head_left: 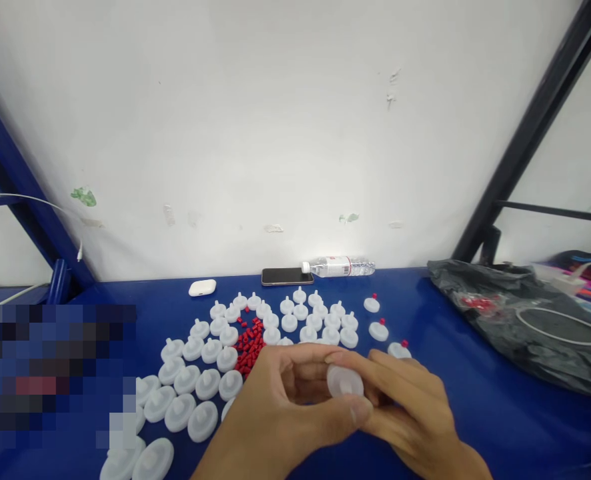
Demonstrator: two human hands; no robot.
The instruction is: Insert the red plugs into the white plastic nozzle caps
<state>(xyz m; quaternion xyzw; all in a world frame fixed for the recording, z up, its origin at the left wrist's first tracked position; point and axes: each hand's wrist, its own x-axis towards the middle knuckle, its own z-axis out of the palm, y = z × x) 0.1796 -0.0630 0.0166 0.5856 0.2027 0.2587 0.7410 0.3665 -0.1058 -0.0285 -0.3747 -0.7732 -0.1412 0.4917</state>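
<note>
I held 1 white disc [344,382] between both hands above the blue desk [475,413], just in front of the spread of loose parts. My left hand [295,407] had its grip closed on the disc, thumb pressed along the lower rim and fingers curled over the top edge; my right hand [405,407] was closed against it from the other side, fingertips meeting the rim, though I could not tell whether that hand also pinched something small, since the fingers hid it. The disc's flat face was turned up and toward me, with a short stub at its middle pointing the same way; being round, it had no long axis across the face, so the only axis worth naming ran through that stub, tilted up from the desk toward my head. To do this step well, I judged the disc should be kept steady by the rim with the stub left uncovered, the pressure light enough not to flex the plastic, and the hands kept low over the desk so a slip would drop it only a little way. Beyond my hands lay many more white discs [203,369] in rough rows around a heap of red caps [249,347], and 3 capped discs [378,330] sat apart to the right. A phone [286,276], a water bottle [340,267] and an earbud case [202,287] lay by the wall.
</note>
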